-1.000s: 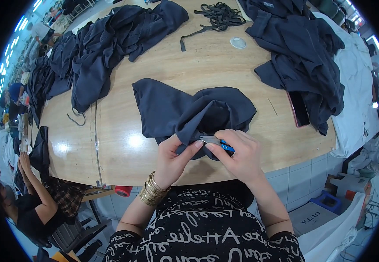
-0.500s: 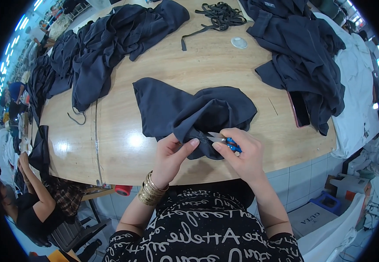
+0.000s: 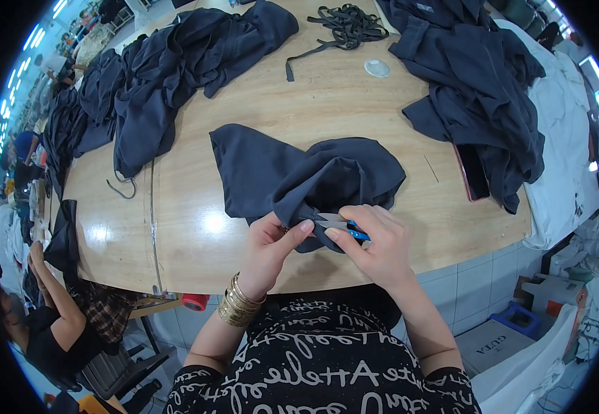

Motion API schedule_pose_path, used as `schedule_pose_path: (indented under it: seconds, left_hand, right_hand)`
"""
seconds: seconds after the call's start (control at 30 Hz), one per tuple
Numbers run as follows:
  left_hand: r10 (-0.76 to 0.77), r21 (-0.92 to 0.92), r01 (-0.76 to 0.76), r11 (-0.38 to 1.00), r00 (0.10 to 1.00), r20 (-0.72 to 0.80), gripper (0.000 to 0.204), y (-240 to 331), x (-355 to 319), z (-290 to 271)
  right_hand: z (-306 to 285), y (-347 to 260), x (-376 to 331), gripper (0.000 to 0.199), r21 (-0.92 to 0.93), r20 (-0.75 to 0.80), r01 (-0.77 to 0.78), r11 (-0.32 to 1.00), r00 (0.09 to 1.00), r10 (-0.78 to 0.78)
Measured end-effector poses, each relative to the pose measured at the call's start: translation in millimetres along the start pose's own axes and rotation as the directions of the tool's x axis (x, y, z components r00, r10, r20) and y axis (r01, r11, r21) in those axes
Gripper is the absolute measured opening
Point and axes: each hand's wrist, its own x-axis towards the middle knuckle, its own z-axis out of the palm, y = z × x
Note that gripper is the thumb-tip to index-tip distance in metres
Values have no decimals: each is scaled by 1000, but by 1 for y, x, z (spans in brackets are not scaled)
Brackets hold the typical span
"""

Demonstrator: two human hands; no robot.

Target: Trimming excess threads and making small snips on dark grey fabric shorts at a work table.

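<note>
A dark navy garment piece [image 3: 258, 169] lies bunched on the wooden table in front of me. My left hand [image 3: 275, 245], gold bangles at its wrist, pinches an edge of this cloth between thumb and fingers. In my right hand [image 3: 375, 241] is a small pair of scissors [image 3: 334, 221] with blue handles, gripped mostly inside the fingers. Their metal blades point left and meet the pinched cloth close to my left thumb. Exactly what lies between the blades is too small to make out.
Heaps of dark cloth [image 3: 168, 76] cover the far left, and another dark heap [image 3: 465, 90] lies at right over a phone [image 3: 474, 172]. A tangle of dark tape [image 3: 348, 27] and a pale round disc [image 3: 377, 67] sit at the back. A co-worker's arm [image 3: 58, 297] is at left.
My right hand has moved slightly left, bringing the scissor blades from beside the cloth edge right up to my left thumb. My left hand has hardly moved.
</note>
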Motion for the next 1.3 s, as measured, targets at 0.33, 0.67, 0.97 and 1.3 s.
schedule_pose_path:
  seconds: [0.33,0.67,0.97,1.3]
  left_hand:
    - [-120,-185,116,976,993,-12,16,-8,3,0]
    - [-96,-142,95,985,995,1,16,-4,2,3]
    - [-93,-148,92,985,996,-4,15,-7,0,2]
    - [-84,-155,82,985,996,-8,16,-5,0,3]
  right_hand:
    - [-2,2,0,21,-70,46,32,997,999,-29]
    - [-2,4,1,22,-33,19,-23,999,1000,24]
    - [-2,2,0,22,-83,35,17,996,999,-15]
    - [-3,0,-3,20,140,85,-148,979,987,137]
